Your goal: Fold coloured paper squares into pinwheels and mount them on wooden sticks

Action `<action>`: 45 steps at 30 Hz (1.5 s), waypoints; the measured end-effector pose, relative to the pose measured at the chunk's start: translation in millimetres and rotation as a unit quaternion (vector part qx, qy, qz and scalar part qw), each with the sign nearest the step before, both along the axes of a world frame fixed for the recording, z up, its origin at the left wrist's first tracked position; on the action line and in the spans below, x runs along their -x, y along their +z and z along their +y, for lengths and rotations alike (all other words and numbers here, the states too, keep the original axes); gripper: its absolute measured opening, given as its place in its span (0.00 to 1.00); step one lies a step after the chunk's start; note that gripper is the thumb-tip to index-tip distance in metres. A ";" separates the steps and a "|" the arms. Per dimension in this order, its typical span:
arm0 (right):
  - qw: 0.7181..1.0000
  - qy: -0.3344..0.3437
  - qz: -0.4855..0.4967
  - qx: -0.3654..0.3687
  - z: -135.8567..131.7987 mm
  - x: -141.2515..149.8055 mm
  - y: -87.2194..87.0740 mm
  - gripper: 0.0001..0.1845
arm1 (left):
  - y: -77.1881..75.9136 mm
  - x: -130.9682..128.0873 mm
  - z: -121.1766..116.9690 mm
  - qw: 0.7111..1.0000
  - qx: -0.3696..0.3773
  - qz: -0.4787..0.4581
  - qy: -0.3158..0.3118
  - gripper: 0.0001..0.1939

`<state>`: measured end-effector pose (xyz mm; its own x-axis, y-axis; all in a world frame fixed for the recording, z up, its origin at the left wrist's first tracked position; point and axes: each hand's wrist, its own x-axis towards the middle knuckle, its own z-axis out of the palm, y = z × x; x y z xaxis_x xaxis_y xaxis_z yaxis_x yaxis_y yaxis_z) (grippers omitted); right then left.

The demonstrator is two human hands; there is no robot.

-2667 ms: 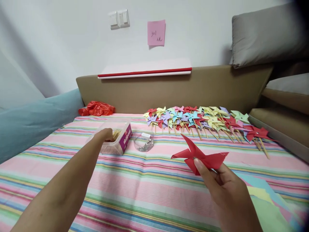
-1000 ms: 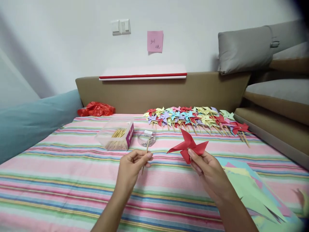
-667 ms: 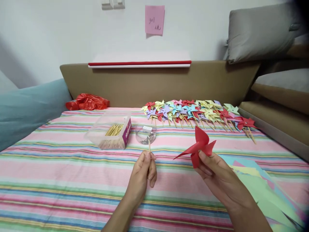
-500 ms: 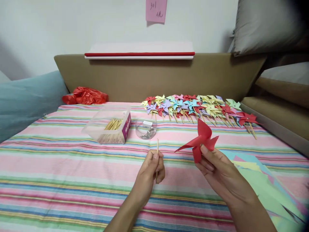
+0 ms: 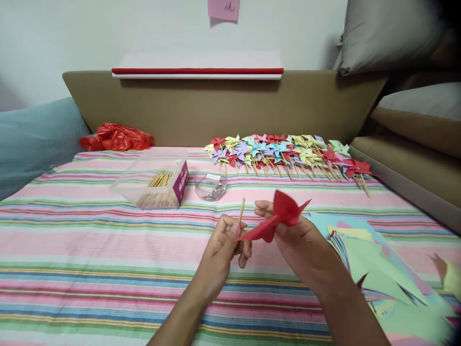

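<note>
Between the thumb and fingers of my left hand (image 5: 228,245) is a thin wooden stick (image 5: 241,209), its upper end pointing up and tilted slightly right. My right hand (image 5: 300,245) pinches a red paper pinwheel (image 5: 286,211) near its centre, turned partly edge-on. One blade of the pinwheel reaches left, close to the left fingers; the stick and the pinwheel's centre are apart. The right fingertips show behind the red paper. Beyond my hands stand a clear plastic box of wooden sticks (image 5: 179,185) and a round clear container of small metal pins (image 5: 215,193).
Finished-looking pinwheels (image 5: 306,156) in many colours lie in rows at the back right. Coloured paper sheets (image 5: 382,269) are stacked beside my right arm. A red plastic bag (image 5: 120,138) lies at the back left. Striped cloth (image 5: 108,269) covers the surface; cushions (image 5: 421,108) border the right.
My right hand has turned and brought the red pinwheel left, nearer the stick. The stick in my left hand now leans more to the right. The view has shifted slightly.
</note>
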<state>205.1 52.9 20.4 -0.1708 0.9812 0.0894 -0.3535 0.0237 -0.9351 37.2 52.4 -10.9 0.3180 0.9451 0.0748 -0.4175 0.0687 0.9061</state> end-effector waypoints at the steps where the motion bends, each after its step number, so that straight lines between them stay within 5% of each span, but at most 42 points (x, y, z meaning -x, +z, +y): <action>1: 1.000 -0.003 -0.020 -0.018 -1.2 2.4 1.0 0.17 | -0.8 -0.1 -0.3 1.000 -0.006 0.007 0.001 0.11; 7: 0.985 -0.030 -0.097 -0.141 -9.4 13.8 3.0 0.03 | -10.7 -1.8 -0.8 1.000 0.001 -0.008 0.005 0.13; 17: 0.942 -0.108 -0.158 -0.277 -14.4 25.6 4.4 0.08 | 1.3 -3.8 -2.8 0.996 0.034 -0.072 0.038 0.15; 31: 0.929 -0.112 -0.124 -0.329 -22.4 38.8 10.9 0.14 | 0.2 11.8 -1.4 0.990 0.036 -0.132 0.019 0.12; 45: 0.941 -0.089 -0.117 -0.305 -27.2 37.4 13.2 0.10 | 7.9 26.6 4.7 0.999 -0.015 -0.045 -0.009 0.14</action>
<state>167.6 25.7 33.5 -0.0939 0.7751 0.6248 -0.0795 0.6197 -0.7808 10.6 57.1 -3.0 0.3254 0.9362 0.1325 -0.4964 0.0498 0.8667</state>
